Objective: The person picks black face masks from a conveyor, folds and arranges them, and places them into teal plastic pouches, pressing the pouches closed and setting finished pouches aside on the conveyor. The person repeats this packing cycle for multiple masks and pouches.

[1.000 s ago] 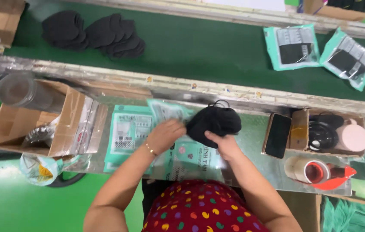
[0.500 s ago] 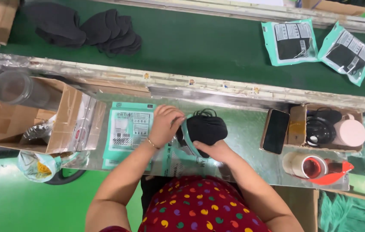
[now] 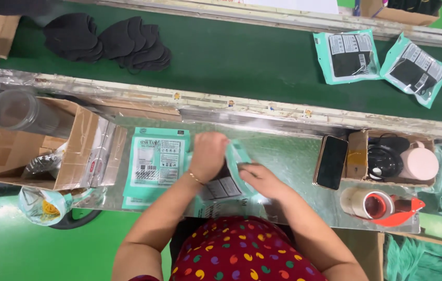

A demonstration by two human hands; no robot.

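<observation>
Right now the left hand [image 3: 208,152] grips the top edge of a teal pouch [image 3: 229,184] w/ fingers curled over it, while the right hand [image 3: 258,179] pinches the pouch's right side against the metal worktable [image 3: 294,156]; the pouch lies flat just in front of the person, beside the stack of empty teal pouches [image 3: 156,158], w/ dark contents showing thru its clear panel. To do this step well, I'd say keep the opening held wide w/ the left, push the contents fully down & flat w/ the right so nothing bunches at the mouth, then square the edges.
</observation>
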